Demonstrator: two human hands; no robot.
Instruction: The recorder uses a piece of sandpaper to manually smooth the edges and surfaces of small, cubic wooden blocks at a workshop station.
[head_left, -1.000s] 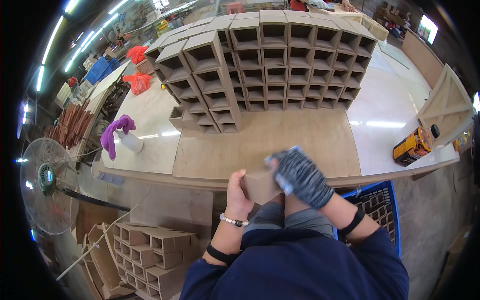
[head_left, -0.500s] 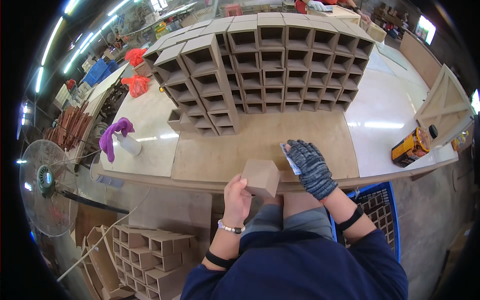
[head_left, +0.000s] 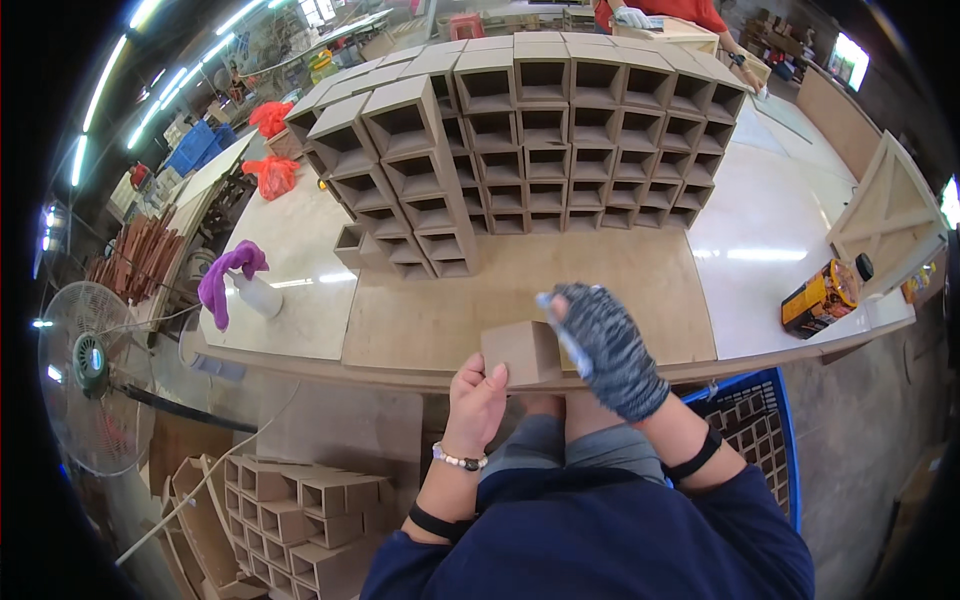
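My bare left hand grips a small brown-grey fibreboard box by its near left side, at the front edge of the table. My right hand, in a grey knitted fingerless glove, is closed around a thin folded blue-and-white sheet. The sheet is just above the right part of the box; whether they touch I cannot tell. Beyond both hands, a tall stack of like boxes stands with open ends facing me, several rows high. A lower, nearer column of boxes adjoins its left.
A white bottle draped with a purple cloth stands left on the table. A dark-capped jar sits at right. Below are a fan, more boxes and a blue crate. A co-worker works behind the stack.
My right hand has moved left and closer to the box with the folded sheet. The box has turned slightly in my left hand. The co-worker's arm has moved to the right.
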